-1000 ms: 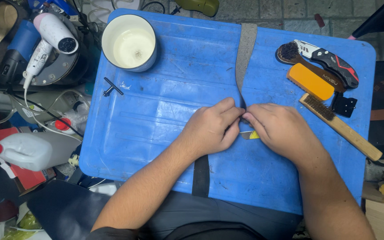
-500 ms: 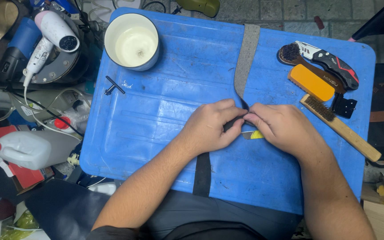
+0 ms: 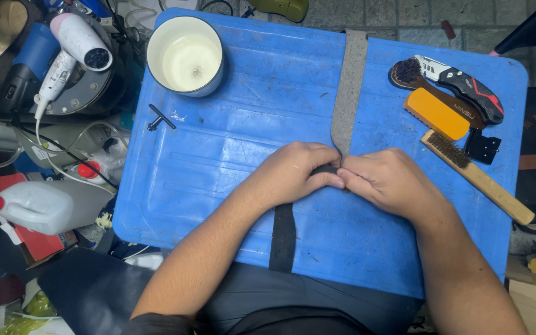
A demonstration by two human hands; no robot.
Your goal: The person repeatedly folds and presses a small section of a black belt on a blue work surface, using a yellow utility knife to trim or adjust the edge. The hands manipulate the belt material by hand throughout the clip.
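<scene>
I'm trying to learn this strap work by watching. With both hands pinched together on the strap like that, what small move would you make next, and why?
Probably slide both hands a little along the grey strap, away from the body. The left hand and right hand meet fingertip to fingertip, pressing one spot, while a long grey stretch beyond lies unworked on the blue table.

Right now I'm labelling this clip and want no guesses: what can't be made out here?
Head view only:
- Strap between the left hand and right hand: hidden by the fingers; grip unclear.
- Strap's far end: cut off behind the blue board edge.
- Folding knife blade: folded inside.
- Cup contents: too pale to tell.
</scene>
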